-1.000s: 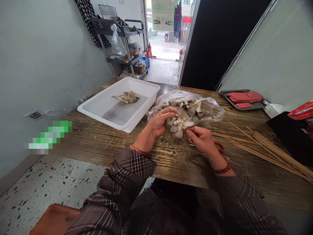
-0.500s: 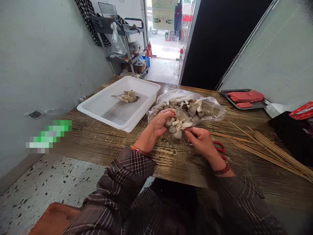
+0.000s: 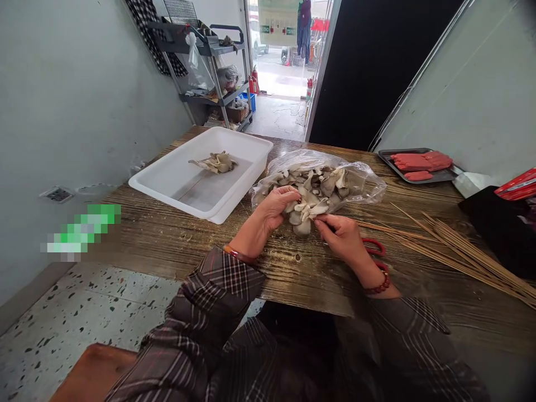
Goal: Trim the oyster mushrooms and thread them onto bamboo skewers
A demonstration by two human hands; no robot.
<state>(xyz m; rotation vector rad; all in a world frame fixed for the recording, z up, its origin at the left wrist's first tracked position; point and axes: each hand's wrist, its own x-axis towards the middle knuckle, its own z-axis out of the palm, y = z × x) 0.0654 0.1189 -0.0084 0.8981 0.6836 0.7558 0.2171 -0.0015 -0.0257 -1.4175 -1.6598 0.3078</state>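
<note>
Both hands hold a cluster of grey oyster mushrooms in front of the clear plastic bag. My left hand grips the cluster from its left side, thumb and fingers closed. On the right side, my right hand pinches the cluster's lower edge between thumb and fingertips. More oyster mushrooms fill the bag behind. Partly under my right hand lie scissors with red handles; their blades are mostly hidden. A skewered-looking piece of oyster mushroom rests in the white plastic tub on the left.
Long thin bamboo skewers spread over the right of the wooden table. A dark tray with red meat-like pieces sits at the back right, near a black box. A shelved cart stands beyond the table.
Both hands keep their hold on the mushroom cluster, with barely any movement. The whole view has shifted slightly, so things appear a little higher.
</note>
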